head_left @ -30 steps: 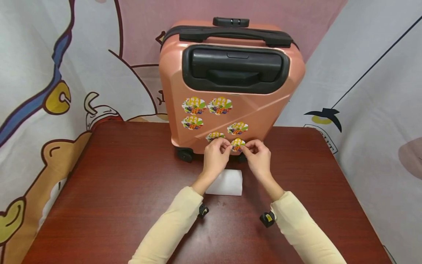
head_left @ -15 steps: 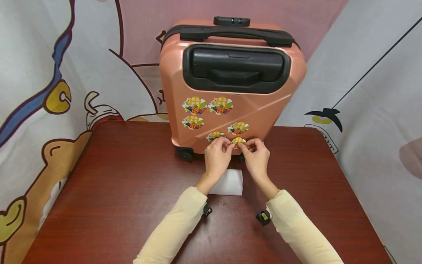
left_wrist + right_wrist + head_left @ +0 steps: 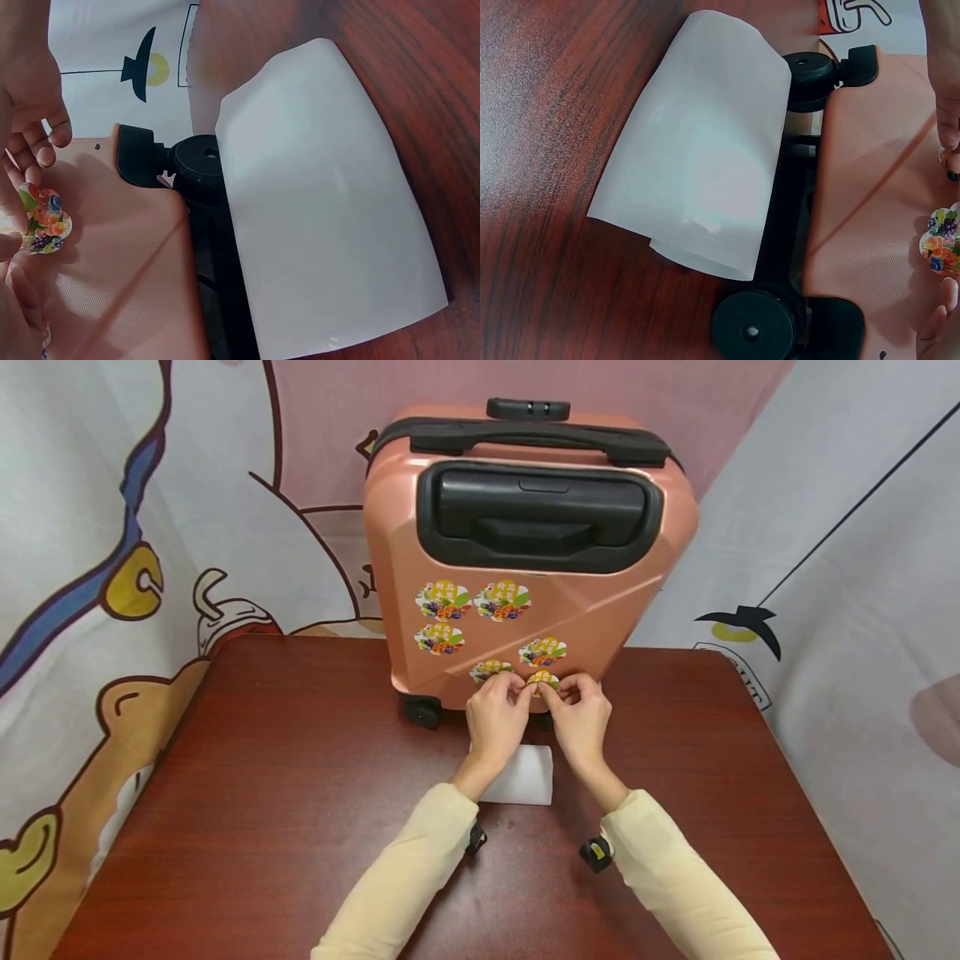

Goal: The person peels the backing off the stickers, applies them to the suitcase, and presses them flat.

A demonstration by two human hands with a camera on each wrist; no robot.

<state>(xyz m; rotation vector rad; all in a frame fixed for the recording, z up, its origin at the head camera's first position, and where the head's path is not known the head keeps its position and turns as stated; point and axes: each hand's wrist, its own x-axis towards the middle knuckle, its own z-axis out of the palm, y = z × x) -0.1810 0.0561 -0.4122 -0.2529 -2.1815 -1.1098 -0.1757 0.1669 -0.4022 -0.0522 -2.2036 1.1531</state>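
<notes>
My left hand (image 3: pixel 497 717) and right hand (image 3: pixel 583 722) meet low on the front of an upright pink suitcase (image 3: pixel 600 618). Between them they hold a round fruit-print sticker (image 3: pixel 543 677) against the shell, thumbs on its lower part and fingers curled beside it. The left wrist view shows the same sticker (image 3: pixel 49 217) with a shadow around its edge; whether all of it touches the shell cannot be told. Just left of it, another fruit sticker (image 3: pixel 489 670) is partly covered by my left hand. Above sits a further fruit sticker (image 3: pixel 543 652).
More fruit stickers (image 3: pixel 442 601) are on the suitcase's upper left. A curled white backing sheet (image 3: pixel 525 775) lies on the brown table (image 3: pixel 285 793) below my hands, close to the black wheels (image 3: pixel 754 328). Cartoon-printed cloth (image 3: pixel 847 552) hangs behind.
Both hands have drawn slightly closer together, with the thumbs moving inward over the sticker. The sticker has shifted up a little and now sits against the suitcase. The white sheet has stayed put.
</notes>
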